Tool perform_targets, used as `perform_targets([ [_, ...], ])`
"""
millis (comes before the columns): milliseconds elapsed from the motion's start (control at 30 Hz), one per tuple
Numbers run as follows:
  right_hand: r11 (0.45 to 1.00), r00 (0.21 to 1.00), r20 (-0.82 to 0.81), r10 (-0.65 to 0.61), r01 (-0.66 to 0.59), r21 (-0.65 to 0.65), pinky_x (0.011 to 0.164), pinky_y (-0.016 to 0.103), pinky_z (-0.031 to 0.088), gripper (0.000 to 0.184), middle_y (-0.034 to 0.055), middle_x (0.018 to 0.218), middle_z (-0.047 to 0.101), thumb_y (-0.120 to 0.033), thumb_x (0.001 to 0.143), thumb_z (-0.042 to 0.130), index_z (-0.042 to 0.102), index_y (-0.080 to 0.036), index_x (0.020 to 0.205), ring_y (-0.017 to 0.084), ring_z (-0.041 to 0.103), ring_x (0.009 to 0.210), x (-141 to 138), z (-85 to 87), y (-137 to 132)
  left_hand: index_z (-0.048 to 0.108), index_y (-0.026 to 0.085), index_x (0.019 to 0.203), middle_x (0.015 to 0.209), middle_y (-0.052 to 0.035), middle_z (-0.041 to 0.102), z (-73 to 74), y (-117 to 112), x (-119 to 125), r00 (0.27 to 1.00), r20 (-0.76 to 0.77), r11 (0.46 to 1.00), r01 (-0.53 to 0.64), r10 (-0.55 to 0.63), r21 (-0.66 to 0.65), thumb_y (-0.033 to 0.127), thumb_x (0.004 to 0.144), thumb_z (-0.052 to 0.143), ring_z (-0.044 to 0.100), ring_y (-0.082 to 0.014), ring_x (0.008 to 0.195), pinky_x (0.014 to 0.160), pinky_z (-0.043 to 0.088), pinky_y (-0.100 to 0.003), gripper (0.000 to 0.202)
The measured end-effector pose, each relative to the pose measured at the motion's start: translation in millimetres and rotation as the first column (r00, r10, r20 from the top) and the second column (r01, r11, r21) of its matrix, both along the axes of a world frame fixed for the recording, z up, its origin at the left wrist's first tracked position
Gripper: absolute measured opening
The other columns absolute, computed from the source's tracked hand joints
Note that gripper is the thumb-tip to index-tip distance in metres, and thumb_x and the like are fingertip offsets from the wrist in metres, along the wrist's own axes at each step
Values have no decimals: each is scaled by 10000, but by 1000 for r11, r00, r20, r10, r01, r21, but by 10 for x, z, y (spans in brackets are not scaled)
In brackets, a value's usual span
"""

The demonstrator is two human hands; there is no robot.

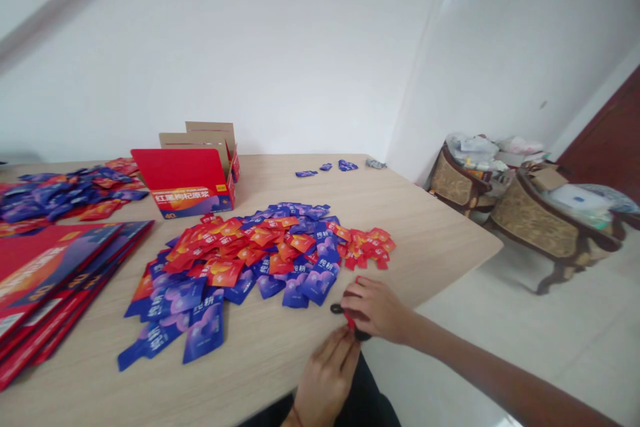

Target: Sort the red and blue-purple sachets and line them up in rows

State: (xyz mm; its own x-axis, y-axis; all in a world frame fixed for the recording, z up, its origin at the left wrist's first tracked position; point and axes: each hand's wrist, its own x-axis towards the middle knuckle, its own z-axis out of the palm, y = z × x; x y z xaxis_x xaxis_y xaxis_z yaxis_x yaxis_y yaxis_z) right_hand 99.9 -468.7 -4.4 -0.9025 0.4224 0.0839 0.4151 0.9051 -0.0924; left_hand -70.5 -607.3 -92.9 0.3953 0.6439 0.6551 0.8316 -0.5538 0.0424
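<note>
A heap of red and purple sachets (260,260) lies spread on the wooden table (430,227). Near the table's front edge my right hand (376,310) is closed over a small black thing with a red part (350,322); I cannot make out what it is. My left hand (326,373) comes up from below, fingers held together, tips touching the same small thing. Both hands sit just right of the heap's near end.
An open red carton (187,183) stands behind the heap. Flat red cartons (45,287) are stacked at the left, with another sachet pile (65,190) behind them. A few loose purple sachets (330,167) lie at the far edge. Cluttered armchairs (540,217) stand on the right.
</note>
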Motion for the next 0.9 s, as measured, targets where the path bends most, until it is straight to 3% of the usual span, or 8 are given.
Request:
perform_targets([
  [133,983,980,-70,-185,184,-14,889,337,472,305,72,1162,687,-205,868,636,712,-232,1162,233,603,1064,146,-30,407,655,171,1324,1289,-91,720,13,-7,-9,1000,-10,1000,-7,7,-5,124,1064,388,678,-217,1214,1040,582,-336,377],
  [233,976,965,-153,-213,203,-79,896,339,500,307,63,1142,707,-183,834,651,725,-236,1128,232,645,1058,240,16,618,668,173,1294,1268,-78,730,1,5,10,1000,26,1000,-16,16,-13,98,1048,407,686,-216,1195,1036,587,-339,367],
  [433,953,804,-511,-304,255,-165,938,371,536,284,67,1166,725,-235,879,625,714,-251,1148,226,683,1037,307,312,571,716,180,1150,1141,-82,759,54,-2,66,993,119,1000,-10,10,-1,110,1031,468,726,-224,1087,942,634,-357,283],
  [567,949,736,-601,-311,273,-158,1001,391,526,327,64,1219,710,-265,878,629,700,-267,1197,241,666,1120,422,537,451,717,192,1110,1063,-77,769,210,-73,41,982,186,1000,29,-29,3,139,1070,404,754,-214,991,868,648,-333,320],
  [667,944,729,-603,-324,289,-158,1008,388,524,318,64,1236,699,-276,892,625,696,-270,1202,240,664,1132,521,612,345,671,203,1219,1042,-71,772,344,-95,0,913,406,997,6,27,-80,212,1091,415,767,-176,914,837,643,-268,286],
  [767,937,730,-594,-340,320,-143,1017,393,524,322,66,1252,689,-290,904,619,693,-275,1217,243,663,1140,580,613,247,645,219,1222,1010,-39,778,437,-47,-40,748,641,972,-18,170,-235,268,1057,510,767,-147,778,729,640,-215,219],
  [833,934,736,-584,-341,334,-124,1016,398,529,334,67,1255,687,-300,905,617,690,-281,1230,249,662,1145,588,593,198,653,221,1161,914,-6,775,472,8,-56,684,688,937,16,243,-348,249,1009,566,750,-142,687,647,627,-208,177],
  [900,935,746,-574,-337,339,-108,1011,398,535,340,67,1254,687,-304,902,620,689,-285,1234,252,661,1147,573,566,163,665,218,1083,816,18,752,499,55,-54,701,651,898,34,292,-439,184,953,600,726,-145,631,597,603,-211,149],
])
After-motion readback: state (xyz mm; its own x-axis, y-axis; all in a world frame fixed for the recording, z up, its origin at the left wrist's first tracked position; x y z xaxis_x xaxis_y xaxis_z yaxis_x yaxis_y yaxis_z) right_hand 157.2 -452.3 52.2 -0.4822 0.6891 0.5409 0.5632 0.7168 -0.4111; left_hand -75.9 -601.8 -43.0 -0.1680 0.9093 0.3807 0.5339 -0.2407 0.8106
